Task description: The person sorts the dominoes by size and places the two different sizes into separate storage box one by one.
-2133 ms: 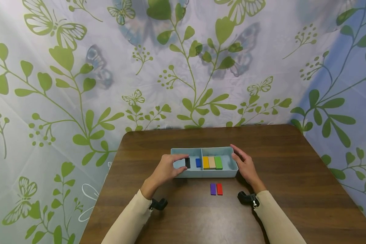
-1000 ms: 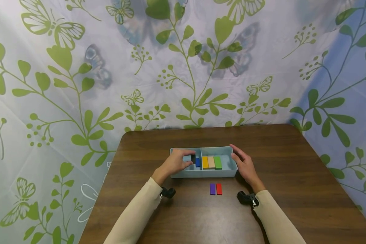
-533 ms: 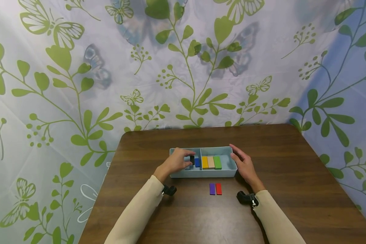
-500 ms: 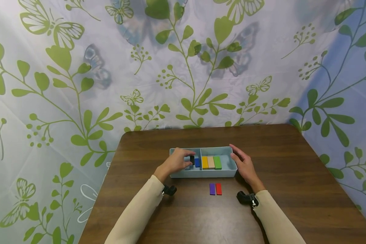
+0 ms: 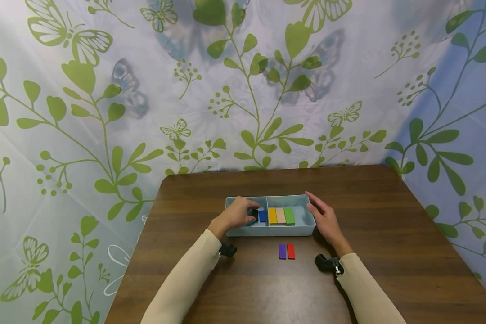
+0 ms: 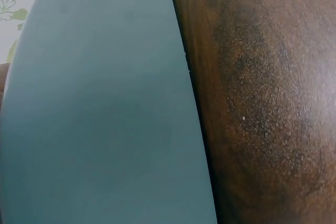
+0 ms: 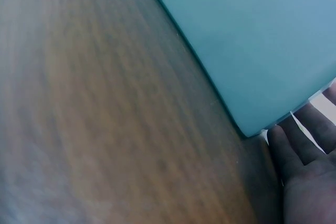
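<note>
A pale blue two-compartment tray (image 5: 243, 231) sits on the table, its side wall filling much of both wrist views. My left hand (image 5: 236, 213) reaches into the left compartment and pinches a small black block (image 5: 255, 215) between thumb and fingers. Right beside that lies a blue block (image 5: 262, 216). Yellow (image 5: 272, 216), beige (image 5: 281, 216) and green (image 5: 289, 216) blocks stand side by side in the right compartment. At the tray's right end, my right hand (image 5: 326, 221) rests its extended fingers (image 7: 305, 140) against the end wall.
In front of the tray, a purple block (image 5: 282, 251) and a red block (image 5: 291, 251) lie side by side on the brown table (image 5: 259, 288). A patterned cloth (image 5: 235, 90) hangs behind the table. Each wrist carries a black camera mount (image 5: 327, 263).
My left hand has carried the black block rightward within the left compartment, then lowered it beside the blue block. The right hand and the other blocks have stayed put.
</note>
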The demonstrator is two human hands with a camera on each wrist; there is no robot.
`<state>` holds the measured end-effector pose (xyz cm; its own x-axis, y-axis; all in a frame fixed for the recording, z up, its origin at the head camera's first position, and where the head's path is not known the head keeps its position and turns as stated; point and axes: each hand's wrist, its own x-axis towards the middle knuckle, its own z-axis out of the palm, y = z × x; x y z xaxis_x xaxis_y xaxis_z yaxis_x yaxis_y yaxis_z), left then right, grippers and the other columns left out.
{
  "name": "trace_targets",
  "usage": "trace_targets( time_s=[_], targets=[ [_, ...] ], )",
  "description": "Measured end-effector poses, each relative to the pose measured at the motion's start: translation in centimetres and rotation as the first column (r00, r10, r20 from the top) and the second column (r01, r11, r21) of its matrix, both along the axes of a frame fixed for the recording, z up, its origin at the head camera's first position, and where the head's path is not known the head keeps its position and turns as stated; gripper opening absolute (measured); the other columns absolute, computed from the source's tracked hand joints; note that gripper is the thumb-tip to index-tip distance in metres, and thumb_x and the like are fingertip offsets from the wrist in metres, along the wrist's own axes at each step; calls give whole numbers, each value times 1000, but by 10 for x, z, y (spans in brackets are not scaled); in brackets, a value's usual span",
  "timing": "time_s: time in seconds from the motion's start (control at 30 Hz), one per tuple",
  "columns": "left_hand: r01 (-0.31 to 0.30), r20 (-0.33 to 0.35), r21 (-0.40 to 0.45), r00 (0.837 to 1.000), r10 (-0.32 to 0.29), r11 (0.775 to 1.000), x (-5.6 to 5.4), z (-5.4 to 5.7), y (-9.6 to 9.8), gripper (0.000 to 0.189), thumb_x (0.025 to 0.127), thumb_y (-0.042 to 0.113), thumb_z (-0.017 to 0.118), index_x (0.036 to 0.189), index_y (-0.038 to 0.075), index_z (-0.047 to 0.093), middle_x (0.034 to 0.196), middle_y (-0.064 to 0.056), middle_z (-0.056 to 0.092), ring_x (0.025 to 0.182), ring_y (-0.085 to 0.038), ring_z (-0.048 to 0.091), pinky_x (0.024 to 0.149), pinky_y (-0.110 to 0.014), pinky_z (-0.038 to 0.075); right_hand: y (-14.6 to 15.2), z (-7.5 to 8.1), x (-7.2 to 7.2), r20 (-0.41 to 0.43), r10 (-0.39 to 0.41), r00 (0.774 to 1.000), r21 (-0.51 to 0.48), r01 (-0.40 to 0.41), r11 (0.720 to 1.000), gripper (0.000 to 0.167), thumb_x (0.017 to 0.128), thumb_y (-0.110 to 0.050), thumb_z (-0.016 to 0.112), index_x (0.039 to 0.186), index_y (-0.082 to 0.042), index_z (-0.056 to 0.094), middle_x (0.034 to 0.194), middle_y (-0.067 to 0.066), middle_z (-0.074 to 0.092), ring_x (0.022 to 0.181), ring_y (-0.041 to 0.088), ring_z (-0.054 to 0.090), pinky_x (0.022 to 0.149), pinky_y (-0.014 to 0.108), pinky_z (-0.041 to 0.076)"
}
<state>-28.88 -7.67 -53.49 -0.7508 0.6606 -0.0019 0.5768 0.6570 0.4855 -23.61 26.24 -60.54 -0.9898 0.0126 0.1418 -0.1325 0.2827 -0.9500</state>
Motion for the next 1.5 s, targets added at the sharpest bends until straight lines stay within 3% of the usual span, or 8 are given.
trace_targets(
  time_s=[0.2, 0.3, 0.47, 0.7, 1.0, 1.13, 1.33, 1.5],
  targets=[
    [5, 2, -21, 1000, -5, 1000, -2, -3, 2, 43, 97, 9, 83, 138, 3, 75, 138, -11, 77, 127, -25, 73, 113, -44, 57, 0, -1, 0, 6, 8, 1000, -17, -8, 1000, 52, 115, -36, 58, 166, -24, 51, 173, 8, 46, 161, 34, 41, 131, 63, 31],
    [18, -6, -31, 1000, -18, 999, -3, -3, 4, 43, 97, 10, 84, 138, 4, 75, 137, -11, 77, 126, -25, 73, 113, -43, 58, 0, -1, 0, 5, 10, 1000, -8, -9, 1000, 52, 115, -36, 58, 166, -25, 51, 173, 8, 46, 161, 33, 42, 131, 60, 32],
    [38, -17, -59, 999, -39, 998, -5, -4, 6, 44, 96, 12, 85, 139, 6, 75, 137, -8, 77, 125, -22, 73, 112, -41, 58, 1, -1, -1, 7, 2, 1000, 7, -2, 1000, 51, 116, -36, 57, 165, -27, 51, 172, 6, 47, 160, 30, 43, 129, 39, 36],
    [60, -22, -72, 998, -61, 996, -6, -6, 9, 44, 96, 11, 85, 138, 6, 76, 137, -9, 77, 123, -22, 73, 112, -40, 58, 0, -4, -1, 2, 8, 1000, -21, -8, 1000, 52, 115, -36, 58, 165, -24, 52, 173, 9, 46, 161, 35, 40, 131, 64, 29],
    [62, -43, -104, 997, -67, 993, -8, -4, 12, 44, 96, 13, 86, 138, 7, 76, 136, -8, 78, 122, -22, 73, 116, -43, 55, 1, -2, -1, -1, 6, 1000, -3, -6, 1000, 52, 115, -36, 58, 165, -26, 51, 173, 7, 47, 160, 32, 42, 130, 65, 31],
    [62, -51, -110, 996, -68, 992, -8, -4, 12, 43, 96, 14, 86, 137, 6, 76, 135, -8, 78, 121, -22, 73, 116, -42, 55, 1, -1, -1, -1, 6, 1000, 5, -6, 1000, 52, 115, -36, 57, 166, -26, 51, 173, 6, 47, 160, 32, 43, 131, 58, 33],
    [55, -38, -103, 998, -60, 993, -9, -7, 12, 44, 95, 14, 86, 137, 7, 76, 134, -8, 78, 119, -22, 74, 111, -39, 58, 2, -4, -1, -2, 7, 1000, 8, -7, 1000, 51, 116, -37, 57, 166, -26, 51, 172, 7, 47, 160, 32, 42, 120, 19, 35],
    [51, -49, -80, 997, -55, 996, -9, -9, 12, 44, 95, 15, 86, 137, 7, 76, 134, -8, 79, 117, -21, 74, 110, -40, 59, 2, -5, -1, -17, 7, 1000, 1, -7, 1000, 51, 116, -35, 58, 165, -26, 52, 172, 8, 48, 160, 33, 43, 110, 6, 33]
  ],
)
